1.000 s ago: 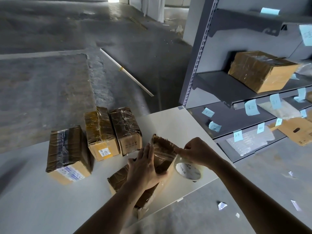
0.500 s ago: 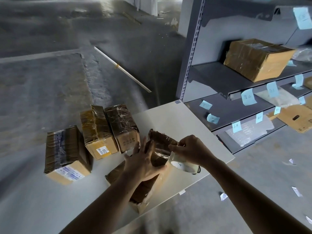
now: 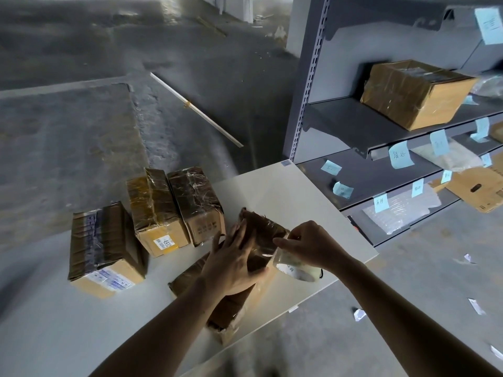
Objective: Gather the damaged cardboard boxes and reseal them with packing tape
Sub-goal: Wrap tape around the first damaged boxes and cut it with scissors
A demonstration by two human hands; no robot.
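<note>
Pressing down with fingers straight and spread, the left hand [image 3: 234, 261] is lying flat on the cardboard box [image 3: 262, 227] near the edge of the white table [image 3: 285, 191], while the right hand [image 3: 313, 242], fingers curled, is gripping the tape roll [image 3: 298, 269] just beside it.
</note>
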